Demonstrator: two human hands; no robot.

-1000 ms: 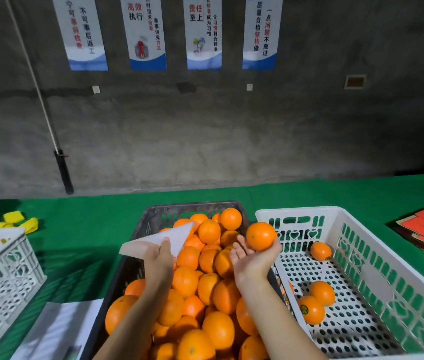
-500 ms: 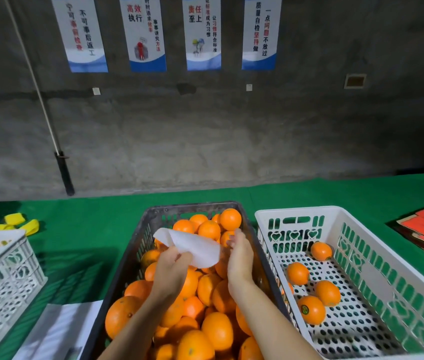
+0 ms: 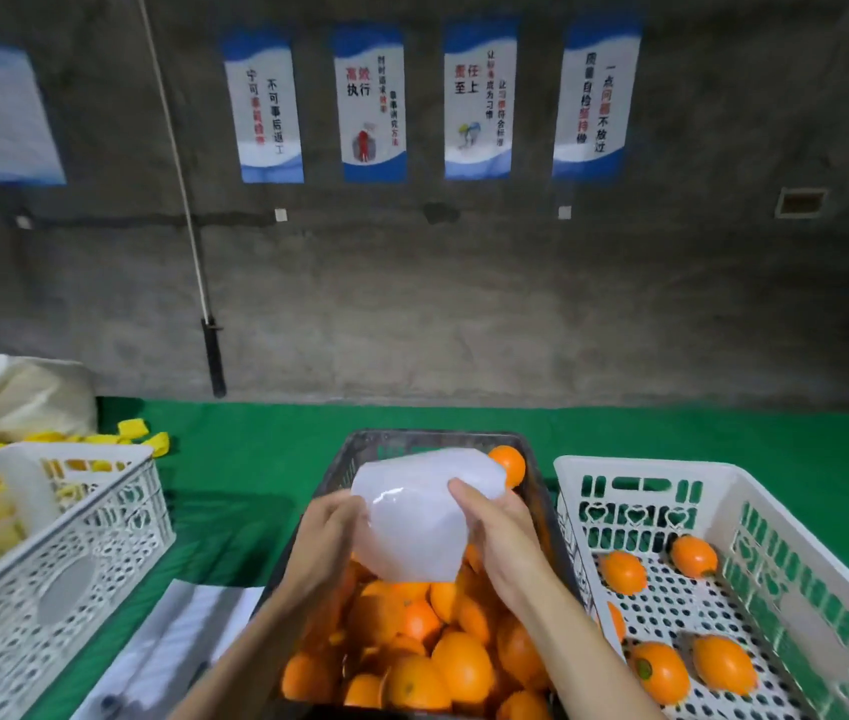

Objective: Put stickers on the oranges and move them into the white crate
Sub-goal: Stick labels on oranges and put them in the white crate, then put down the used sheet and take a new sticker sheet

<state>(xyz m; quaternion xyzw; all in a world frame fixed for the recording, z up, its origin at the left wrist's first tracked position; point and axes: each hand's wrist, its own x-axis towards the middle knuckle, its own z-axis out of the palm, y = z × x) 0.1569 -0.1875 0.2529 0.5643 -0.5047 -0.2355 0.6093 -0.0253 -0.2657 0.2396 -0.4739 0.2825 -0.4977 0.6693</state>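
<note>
A dark crate [image 3: 339,465] in the middle is heaped with oranges [image 3: 458,667]. Above it both hands hold a white sticker sheet [image 3: 412,522]. My left hand [image 3: 326,543] grips its left edge and my right hand [image 3: 497,532] grips its right edge, fingers curled over the top. The sheet hides the oranges behind it. To the right stands the white crate [image 3: 755,491] with several oranges [image 3: 622,571] on its perforated floor.
A second white crate [image 3: 100,517] holding yellow items stands at the left. White paper sheets [image 3: 167,652] lie on the green table cover [image 3: 235,511] beside the dark crate. A pale sack [image 3: 22,392] and yellow pieces sit at the far left. A grey wall with posters closes the back.
The orange my right hand held now lies in the white crate. That hand came back over the dark crate and took the right edge of the sticker sheet, which both hands now hold spread out.
</note>
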